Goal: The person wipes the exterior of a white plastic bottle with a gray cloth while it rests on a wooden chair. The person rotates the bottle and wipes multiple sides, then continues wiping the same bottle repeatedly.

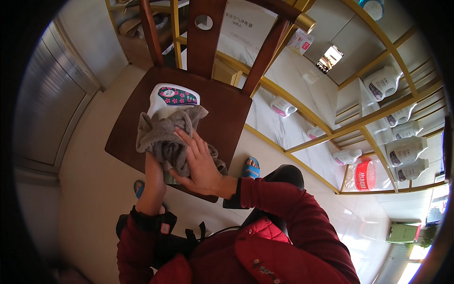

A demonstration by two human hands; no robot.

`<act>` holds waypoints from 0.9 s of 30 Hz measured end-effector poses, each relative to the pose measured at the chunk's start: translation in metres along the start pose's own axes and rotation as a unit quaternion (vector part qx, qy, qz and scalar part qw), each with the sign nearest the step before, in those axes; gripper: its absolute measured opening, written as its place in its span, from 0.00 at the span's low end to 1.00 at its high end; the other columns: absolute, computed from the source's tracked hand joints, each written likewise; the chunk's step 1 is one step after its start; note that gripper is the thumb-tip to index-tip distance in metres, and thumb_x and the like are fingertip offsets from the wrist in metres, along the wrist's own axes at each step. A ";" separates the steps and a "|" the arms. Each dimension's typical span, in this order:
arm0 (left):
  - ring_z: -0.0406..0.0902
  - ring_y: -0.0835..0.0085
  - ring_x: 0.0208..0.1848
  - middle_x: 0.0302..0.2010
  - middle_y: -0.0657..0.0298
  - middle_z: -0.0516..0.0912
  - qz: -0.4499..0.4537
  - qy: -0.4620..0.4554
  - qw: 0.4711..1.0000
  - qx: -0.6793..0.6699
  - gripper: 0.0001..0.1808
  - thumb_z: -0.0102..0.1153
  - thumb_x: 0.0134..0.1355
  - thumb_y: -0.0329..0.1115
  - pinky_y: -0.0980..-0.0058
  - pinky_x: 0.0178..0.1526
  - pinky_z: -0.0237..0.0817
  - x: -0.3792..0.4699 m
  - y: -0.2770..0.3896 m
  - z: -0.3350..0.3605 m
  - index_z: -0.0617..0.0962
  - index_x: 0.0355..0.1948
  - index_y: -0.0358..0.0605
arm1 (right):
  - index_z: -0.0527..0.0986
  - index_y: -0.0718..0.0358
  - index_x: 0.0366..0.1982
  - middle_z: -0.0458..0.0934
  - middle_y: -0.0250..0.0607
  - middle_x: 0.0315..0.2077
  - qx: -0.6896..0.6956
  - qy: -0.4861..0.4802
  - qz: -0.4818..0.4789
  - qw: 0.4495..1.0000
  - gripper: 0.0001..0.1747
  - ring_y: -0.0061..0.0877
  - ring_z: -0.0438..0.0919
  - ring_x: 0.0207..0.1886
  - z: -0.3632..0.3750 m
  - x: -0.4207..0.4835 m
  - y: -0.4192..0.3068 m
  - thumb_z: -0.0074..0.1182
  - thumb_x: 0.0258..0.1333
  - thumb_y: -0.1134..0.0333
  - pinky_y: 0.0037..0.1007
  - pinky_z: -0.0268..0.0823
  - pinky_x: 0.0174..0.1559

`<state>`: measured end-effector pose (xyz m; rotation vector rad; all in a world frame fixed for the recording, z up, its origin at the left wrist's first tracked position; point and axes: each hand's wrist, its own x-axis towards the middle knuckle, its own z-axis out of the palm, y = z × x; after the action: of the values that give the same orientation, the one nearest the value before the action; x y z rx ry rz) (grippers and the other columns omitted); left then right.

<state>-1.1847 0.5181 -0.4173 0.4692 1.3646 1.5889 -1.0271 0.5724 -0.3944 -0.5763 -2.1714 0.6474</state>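
Note:
A white plastic bottle [156, 100] with a dark green, pink-flowered label is over the seat of a dark brown wooden chair [220, 103]. Whether it rests on the seat or is held just above it, I cannot tell. A grey-brown plush cloth [166, 131] lies bunched over its near part. My right hand [204, 167] grips this cloth from above, fingers stretched across the folds and thumb lower down. Below the cloth, only the wrist end of my left hand [155, 167] shows; its fingers are hidden.
To the right stands a gold-framed shelf unit [312, 122] with several white bottles [406, 151], a lit phone [330, 59] and a clear plastic package with a red label [365, 175]. The chair's backrest [205, 46] rises ahead. A metal-framed door [53, 103] is at left.

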 end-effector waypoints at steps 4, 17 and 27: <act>0.75 0.73 0.64 0.65 0.62 0.76 0.010 0.013 0.997 0.077 0.32 0.35 0.80 0.56 0.72 0.64 0.66 0.011 -0.006 0.000 0.68 0.71 0.43 | 0.60 0.71 0.66 0.60 0.57 0.70 -0.009 -0.004 -0.002 1.000 0.44 0.61 0.59 0.70 -0.002 0.009 0.012 0.68 0.53 0.62 0.54 0.54 0.69; 0.83 0.71 0.52 0.58 0.57 0.82 -0.108 -0.096 0.988 -0.052 0.42 0.30 0.76 0.67 0.71 0.52 0.77 -0.017 0.019 0.012 0.68 0.70 0.41 | 0.73 0.71 0.53 0.84 0.48 0.42 0.245 0.204 0.291 0.902 0.21 0.34 0.82 0.45 -0.024 0.063 0.114 0.57 0.58 0.72 0.34 0.73 0.51; 0.84 0.69 0.53 0.57 0.54 0.82 -0.119 -0.107 0.983 -0.085 0.40 0.28 0.78 0.65 0.70 0.53 0.78 -0.022 0.026 0.021 0.68 0.69 0.40 | 0.78 0.67 0.51 0.81 0.31 0.41 0.247 0.382 0.120 0.883 0.18 0.18 0.76 0.43 -0.119 0.081 0.064 0.55 0.58 0.78 0.23 0.69 0.49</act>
<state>-1.1689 0.5133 -0.3809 0.3474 1.0706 1.4005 -0.9700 0.6997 -0.3217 -0.6771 -1.1489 0.8831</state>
